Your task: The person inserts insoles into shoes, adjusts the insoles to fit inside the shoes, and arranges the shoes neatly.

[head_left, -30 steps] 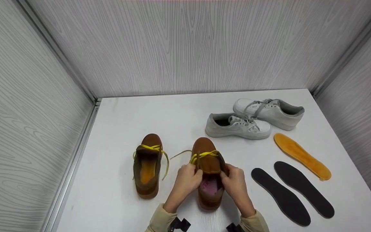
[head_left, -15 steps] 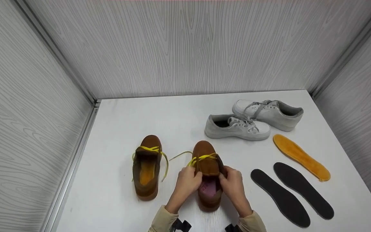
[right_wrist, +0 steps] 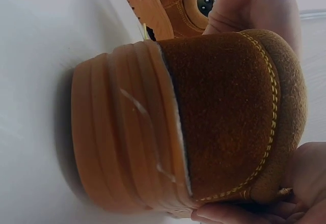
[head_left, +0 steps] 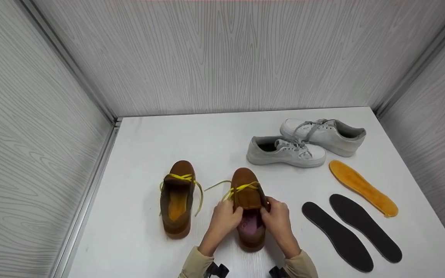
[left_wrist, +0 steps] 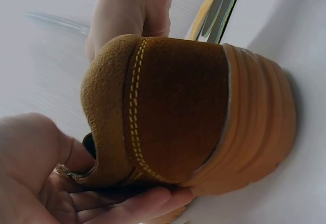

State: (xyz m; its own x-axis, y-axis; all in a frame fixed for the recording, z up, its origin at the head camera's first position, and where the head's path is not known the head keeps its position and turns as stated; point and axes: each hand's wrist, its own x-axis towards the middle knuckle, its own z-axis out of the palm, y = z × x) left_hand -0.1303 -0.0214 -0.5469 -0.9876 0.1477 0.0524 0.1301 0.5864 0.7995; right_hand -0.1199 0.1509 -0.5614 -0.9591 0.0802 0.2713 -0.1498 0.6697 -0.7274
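A brown suede shoe (head_left: 244,177) with a yellow lace (head_left: 245,187) stands on the table, toe pointing away from me. My left hand (head_left: 222,222) pinches the left edge of its opening, thumb inside and fingers along the outer side. On the opposite edge my right hand (head_left: 278,222) grips in the same way. Between the hands the tongue (head_left: 248,200) shows, and a pinkish lining (head_left: 249,224) lies inside toward the heel. Both wrist views look at the heel (left_wrist: 178,107) from behind, its thick ribbed sole (right_wrist: 122,132) down by the tabletop.
Left of it stands the matching brown shoe (head_left: 182,168), an orange insole (head_left: 177,206) inside. Two white sneakers (head_left: 284,156) sit at the back right. One orange insole (head_left: 361,187) and two black insoles (head_left: 338,236) lie to the right. Wood-patterned panels (head_left: 222,58) enclose the table.
Both hands keep their hold on the shoe's opening. The right hand has shifted slightly left, toward the tongue. Everything else lies as before.
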